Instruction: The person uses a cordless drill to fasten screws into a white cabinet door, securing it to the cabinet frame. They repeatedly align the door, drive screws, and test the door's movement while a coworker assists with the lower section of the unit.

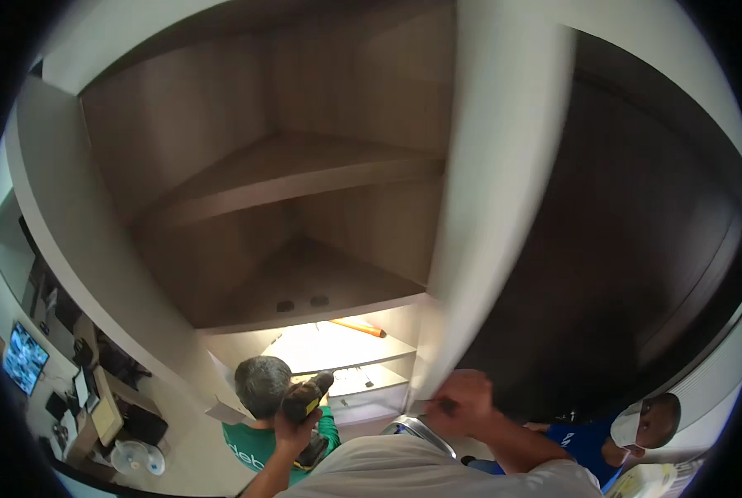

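a view looking steeply down from high up, in front of a tall built-in wardrobe (288, 166) with wood-grain shelves inside and pale edging.

the person's left hand (292, 423) is raised from the lower edge of the picture, its grip closed tight around the handle of a black and yellow cordless drill (307, 397). the drill's long axis runs up and to the right, its nose pointing toward the lit lower shelves (the tip is too small to tell what is fitted in it).

the right hand (464, 404) is to the right of the drill, level with it and a little apart. it is pressed against the lower part of the pale door edge (495, 183), which runs upward through the middle of the picture, with a dark brown door panel (636, 249) on its right. the fingers are curled around something small and dark, but the hand is blurred, so what it is, or whether it is gripped firmly, cannot be told.

the door edge lies to the right of the drill's nose, and the right hand is already on it, nearer than the left.

below, a person in a green shirt (263, 390) crouches at the bright shelves, where an orange stick-like tool (358, 329) lies. another person in blue with a face mask (636, 427) is at lower right. far down on the left are a lit screen (24, 357) and a small white fan (137, 456) on the floor.
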Tool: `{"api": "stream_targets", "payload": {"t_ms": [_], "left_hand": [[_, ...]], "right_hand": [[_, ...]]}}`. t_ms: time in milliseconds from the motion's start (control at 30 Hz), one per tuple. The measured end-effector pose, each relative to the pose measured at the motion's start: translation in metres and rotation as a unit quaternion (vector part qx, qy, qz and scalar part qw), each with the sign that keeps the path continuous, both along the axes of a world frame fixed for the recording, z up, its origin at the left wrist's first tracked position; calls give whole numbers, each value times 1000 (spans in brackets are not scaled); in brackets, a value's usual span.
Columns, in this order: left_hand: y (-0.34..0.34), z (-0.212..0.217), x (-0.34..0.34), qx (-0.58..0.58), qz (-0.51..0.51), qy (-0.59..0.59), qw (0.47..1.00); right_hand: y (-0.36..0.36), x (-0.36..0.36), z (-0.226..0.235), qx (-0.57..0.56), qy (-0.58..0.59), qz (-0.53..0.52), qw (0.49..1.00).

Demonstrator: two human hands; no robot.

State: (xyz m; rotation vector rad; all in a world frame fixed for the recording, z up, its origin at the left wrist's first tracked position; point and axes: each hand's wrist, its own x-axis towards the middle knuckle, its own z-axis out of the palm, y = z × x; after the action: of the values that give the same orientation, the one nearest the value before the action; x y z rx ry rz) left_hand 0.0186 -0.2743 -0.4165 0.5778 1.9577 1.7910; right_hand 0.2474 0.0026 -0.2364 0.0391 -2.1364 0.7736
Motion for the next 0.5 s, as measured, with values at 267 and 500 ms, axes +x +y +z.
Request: {"api": "stream_targets", "payload": {"t_ms": [267, 500], "left_hand": [[50, 39, 6, 33, -78, 45, 995], [82, 37, 1, 114, -93, 34, 989]], "right_hand": [[23, 96, 11, 22, -2, -234, 972], [35, 122, -5, 26, -18, -356, 934]]}}
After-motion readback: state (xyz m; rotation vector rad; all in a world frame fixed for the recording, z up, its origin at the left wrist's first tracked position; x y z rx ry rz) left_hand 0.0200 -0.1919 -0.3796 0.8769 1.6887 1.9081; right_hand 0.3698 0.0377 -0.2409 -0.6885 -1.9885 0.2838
